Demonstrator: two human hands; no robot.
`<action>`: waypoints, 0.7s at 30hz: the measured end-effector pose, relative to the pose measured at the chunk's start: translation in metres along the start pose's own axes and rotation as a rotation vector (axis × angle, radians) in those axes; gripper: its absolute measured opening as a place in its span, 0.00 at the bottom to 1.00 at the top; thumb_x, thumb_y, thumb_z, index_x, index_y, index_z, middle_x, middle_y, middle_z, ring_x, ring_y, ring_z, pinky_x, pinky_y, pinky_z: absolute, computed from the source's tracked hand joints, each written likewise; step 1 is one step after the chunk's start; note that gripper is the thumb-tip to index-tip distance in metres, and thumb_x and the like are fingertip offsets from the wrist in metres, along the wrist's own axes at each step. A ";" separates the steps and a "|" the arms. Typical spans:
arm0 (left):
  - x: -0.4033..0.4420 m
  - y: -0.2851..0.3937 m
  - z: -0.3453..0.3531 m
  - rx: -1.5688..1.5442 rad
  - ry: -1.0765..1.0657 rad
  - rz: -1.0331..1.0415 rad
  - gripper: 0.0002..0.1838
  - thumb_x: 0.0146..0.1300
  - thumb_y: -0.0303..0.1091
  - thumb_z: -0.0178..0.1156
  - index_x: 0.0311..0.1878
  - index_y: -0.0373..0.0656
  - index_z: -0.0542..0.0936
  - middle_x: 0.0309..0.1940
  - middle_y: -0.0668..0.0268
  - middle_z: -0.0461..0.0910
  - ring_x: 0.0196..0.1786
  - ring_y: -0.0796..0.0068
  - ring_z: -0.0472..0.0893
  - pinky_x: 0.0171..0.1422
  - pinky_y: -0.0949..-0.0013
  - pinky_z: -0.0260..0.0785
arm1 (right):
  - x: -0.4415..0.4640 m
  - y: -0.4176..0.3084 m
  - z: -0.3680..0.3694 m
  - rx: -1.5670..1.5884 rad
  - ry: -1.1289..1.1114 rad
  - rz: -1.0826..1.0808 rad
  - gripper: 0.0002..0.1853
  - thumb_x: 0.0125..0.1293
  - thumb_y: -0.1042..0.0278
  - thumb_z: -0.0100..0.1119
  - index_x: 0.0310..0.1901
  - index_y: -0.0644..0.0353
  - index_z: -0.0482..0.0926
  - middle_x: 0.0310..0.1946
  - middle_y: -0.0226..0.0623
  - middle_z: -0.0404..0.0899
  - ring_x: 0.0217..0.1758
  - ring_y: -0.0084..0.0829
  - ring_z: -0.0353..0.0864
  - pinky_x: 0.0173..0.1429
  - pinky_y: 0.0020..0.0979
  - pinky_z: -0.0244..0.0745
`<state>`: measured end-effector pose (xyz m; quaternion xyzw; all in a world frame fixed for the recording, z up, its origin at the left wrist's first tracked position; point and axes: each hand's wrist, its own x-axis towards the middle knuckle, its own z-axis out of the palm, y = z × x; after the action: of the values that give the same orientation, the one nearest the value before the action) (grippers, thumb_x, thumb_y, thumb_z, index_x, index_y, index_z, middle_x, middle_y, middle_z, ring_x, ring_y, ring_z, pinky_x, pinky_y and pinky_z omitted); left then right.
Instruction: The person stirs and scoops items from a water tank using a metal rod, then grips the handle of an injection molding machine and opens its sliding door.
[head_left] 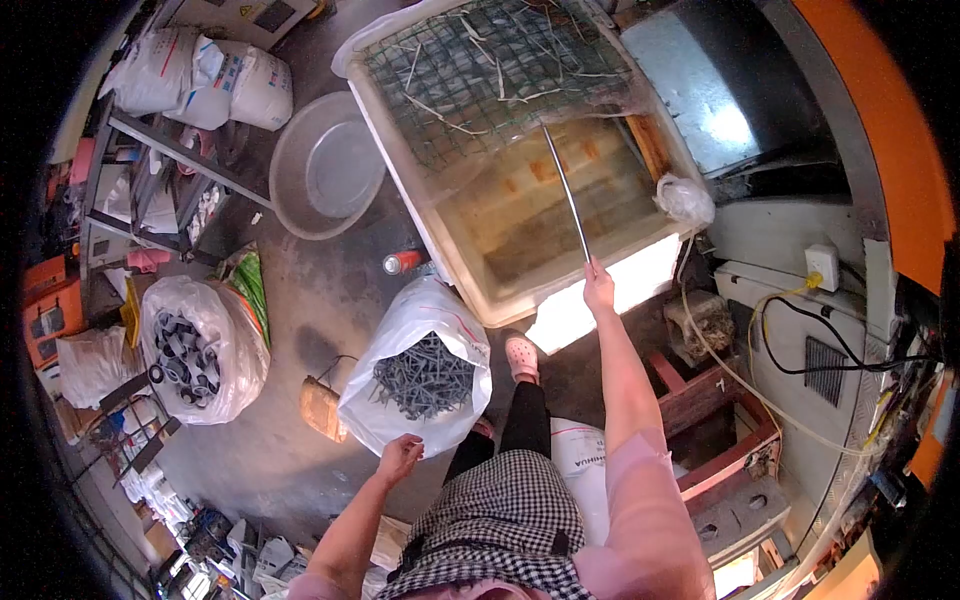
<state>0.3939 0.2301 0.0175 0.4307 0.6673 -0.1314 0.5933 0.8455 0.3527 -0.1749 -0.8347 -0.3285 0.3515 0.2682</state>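
Observation:
My right hand [598, 287] is closed around the near end of a thin metal rod [567, 194]. The rod reaches out over a large pale tub [470, 300] of murky water, its far end at the edge of a green mesh [470, 90] strewn with pale strips. My left hand [401, 458], fingers curled, is just below the rim of a white sack [365, 415] full of dark grey thin pieces [425, 377]. Whether its fingers hold anything is too small to tell.
A round basin [328, 165], a red-topped can [403, 262] and a bag of grey rings [187, 365] stand on the left. On the right are a reddish frame [725, 470], a concrete block [697, 327], a hose and cables. A clear plastic bundle [685, 200] hangs at the tub's corner.

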 end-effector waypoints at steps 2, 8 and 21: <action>-0.004 0.007 0.000 -0.042 0.005 0.034 0.12 0.56 0.32 0.53 0.41 0.35 0.73 0.25 0.60 0.78 0.28 0.75 0.78 0.35 0.74 0.69 | -0.009 0.003 -0.001 0.016 0.000 0.005 0.18 0.63 0.60 0.42 0.50 0.60 0.69 0.41 0.54 0.73 0.45 0.50 0.71 0.48 0.41 0.67; 0.005 -0.023 0.005 0.035 -0.036 0.020 0.12 0.57 0.32 0.53 0.41 0.35 0.72 0.26 0.61 0.78 0.30 0.76 0.78 0.35 0.74 0.69 | -0.076 0.021 -0.019 0.036 -0.007 0.126 0.19 0.63 0.59 0.42 0.52 0.60 0.68 0.41 0.54 0.73 0.46 0.49 0.72 0.49 0.40 0.66; 0.001 -0.010 0.005 0.005 -0.020 0.008 0.13 0.55 0.32 0.54 0.42 0.35 0.73 0.28 0.59 0.78 0.30 0.75 0.78 0.36 0.74 0.70 | 0.021 -0.002 0.029 0.191 0.038 0.076 0.19 0.63 0.59 0.44 0.51 0.64 0.69 0.28 0.40 0.74 0.30 0.26 0.69 0.39 0.26 0.66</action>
<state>0.3901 0.2211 0.0118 0.4336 0.6592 -0.1351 0.5993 0.8342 0.3752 -0.1997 -0.8237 -0.2567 0.3752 0.3390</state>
